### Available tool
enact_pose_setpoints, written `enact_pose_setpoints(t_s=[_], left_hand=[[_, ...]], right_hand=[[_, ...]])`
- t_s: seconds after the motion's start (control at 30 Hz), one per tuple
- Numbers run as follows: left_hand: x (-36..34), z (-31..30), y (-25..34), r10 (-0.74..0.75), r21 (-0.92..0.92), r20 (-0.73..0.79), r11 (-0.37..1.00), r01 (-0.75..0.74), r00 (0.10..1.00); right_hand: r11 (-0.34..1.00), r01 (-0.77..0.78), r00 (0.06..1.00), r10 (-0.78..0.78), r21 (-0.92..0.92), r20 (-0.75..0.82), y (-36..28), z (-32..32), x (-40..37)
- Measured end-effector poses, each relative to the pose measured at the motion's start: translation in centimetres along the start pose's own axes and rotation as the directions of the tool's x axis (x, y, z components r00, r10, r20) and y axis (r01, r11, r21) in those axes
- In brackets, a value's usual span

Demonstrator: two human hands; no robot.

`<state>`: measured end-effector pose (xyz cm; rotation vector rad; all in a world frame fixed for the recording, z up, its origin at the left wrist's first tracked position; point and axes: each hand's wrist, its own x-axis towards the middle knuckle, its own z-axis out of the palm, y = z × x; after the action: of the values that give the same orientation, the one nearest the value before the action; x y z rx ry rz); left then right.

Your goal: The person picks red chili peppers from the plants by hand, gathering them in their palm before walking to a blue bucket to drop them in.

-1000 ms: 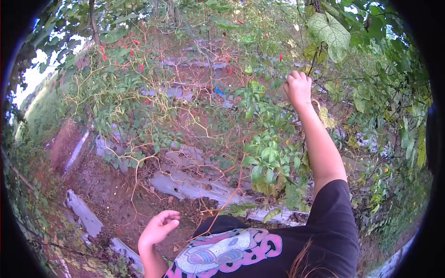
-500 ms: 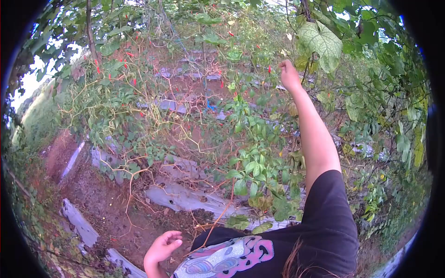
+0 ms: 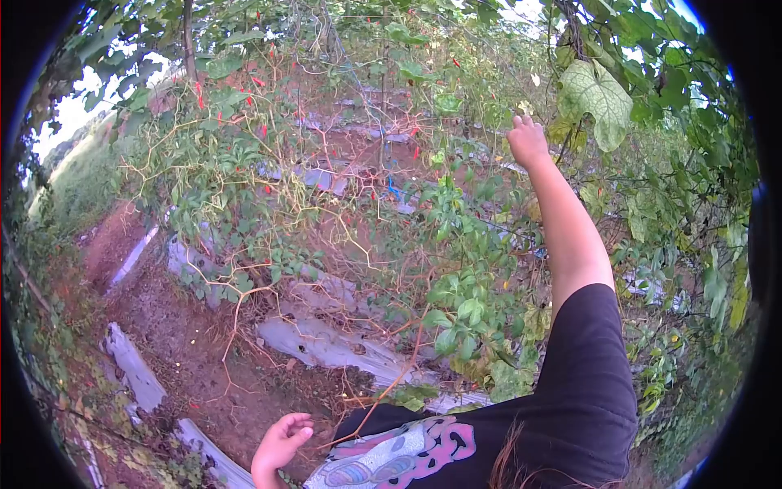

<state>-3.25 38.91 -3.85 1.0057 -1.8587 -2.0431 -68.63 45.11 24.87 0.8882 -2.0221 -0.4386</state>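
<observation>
Right hand [image 3: 528,140] first: its fingers are curled and bunched together, but I honestly can't tell if anything's pinched in there. It's up just left of the big pale leaf [image 3: 599,104], so I'll place everything else off that leaf. Left hand [image 3: 283,442] is way down and left of it, fingers loosely curved with a gap to the thumb. The red chilies [image 3: 263,130] dangle mostly well left of the leaf, among thin tan stems — one chili [image 3: 455,62] is a bit higher than the right hand.

Below the leaf and leftward there's a bushy green plant [image 3: 468,311], then brown soil [image 3: 199,359] with torn grey plastic sheeting [image 3: 326,342] lying across it. Black shirt [image 3: 582,391] fills the space straight under the leaf. Far left — a wooden stake [image 3: 189,41], a grassy slope [image 3: 94,163] and bright sky.
</observation>
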Motion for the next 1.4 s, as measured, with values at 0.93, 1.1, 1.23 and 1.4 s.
enact_pose_setpoints(t_s=[0.93, 1.1, 1.23, 1.4], left_hand=[[1.5, 0.7, -1.0, -0.004, -0.039, -0.003, 0.999, 0.004, 1.0], [1.5, 0.6, -0.1, -0.014, -0.004, -0.008, 1.0, 0.014, 1.0], [1.5, -0.1, -0.3, 0.002, 0.035, -0.014, 0.999, -0.001, 1.0], [1.2, -0.5, -0.4, 0.017, 0.045, -0.016, 0.999, -0.016, 1.0]], right_hand=[[0.966, -0.059, 0.904, -0.055, 0.251, 0.424, 4.2, 6.1, -1.0], [0.976, -0.073, 0.88, -0.035, 0.207, 0.473, 3.5, 5.5, -0.8], [0.92, -0.105, 0.941, -0.031, 0.379, 0.338, 3.0, 4.3, -1.6], [0.835, -0.002, 0.968, -0.136, 0.55, 0.21, 3.7, 6.6, -1.1]])
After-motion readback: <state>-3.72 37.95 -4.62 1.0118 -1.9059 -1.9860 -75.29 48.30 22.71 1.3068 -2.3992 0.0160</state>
